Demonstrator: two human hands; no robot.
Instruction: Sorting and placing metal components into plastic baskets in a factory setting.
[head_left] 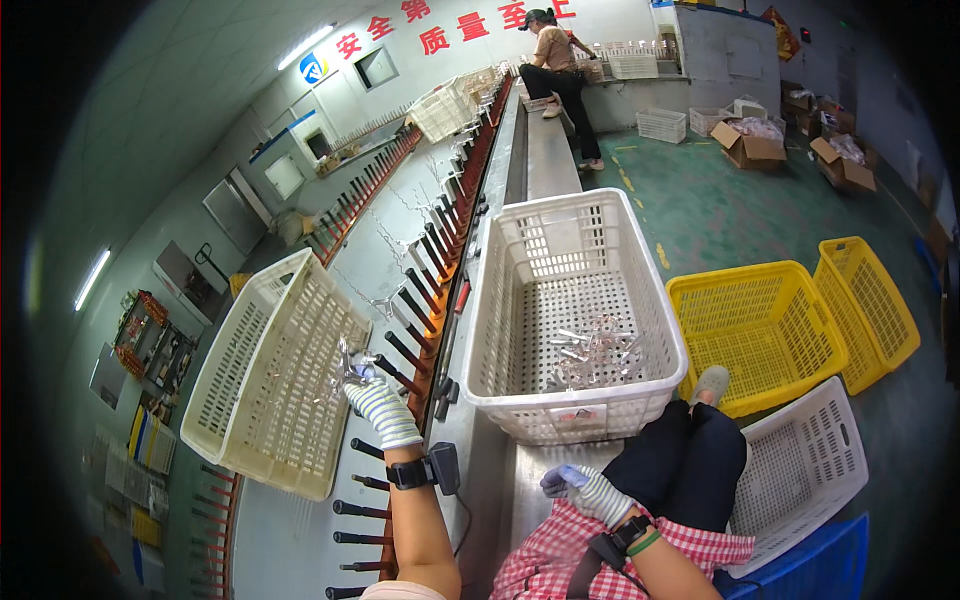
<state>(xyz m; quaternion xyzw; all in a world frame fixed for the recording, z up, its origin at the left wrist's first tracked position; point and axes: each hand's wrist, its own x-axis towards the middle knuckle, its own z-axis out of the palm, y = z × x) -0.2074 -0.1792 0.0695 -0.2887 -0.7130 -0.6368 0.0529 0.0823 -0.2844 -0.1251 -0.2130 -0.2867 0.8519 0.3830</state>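
My left hand [382,408], in a striped knit glove, reaches to the inner side of a tilted cream basket [270,375]. Its fingers close on a small shiny metal piece [347,358], whose exact kind I cannot make out. Above my lap is my right hand [590,490], also gloved, with its fingers curled in and nothing seen in them. In front of it stands a large white basket [575,405]. Loose shiny pieces, some rod-shaped, lie on its perforated bottom.
Rows of black-handled pegs [405,350] line the orange rail beside the metal table [410,190]. A red-handled tool [462,297] lies near the rail. Yellow baskets [757,280] and a grey basket [800,470] stand at right. A person [556,60] sits farther along the bench.
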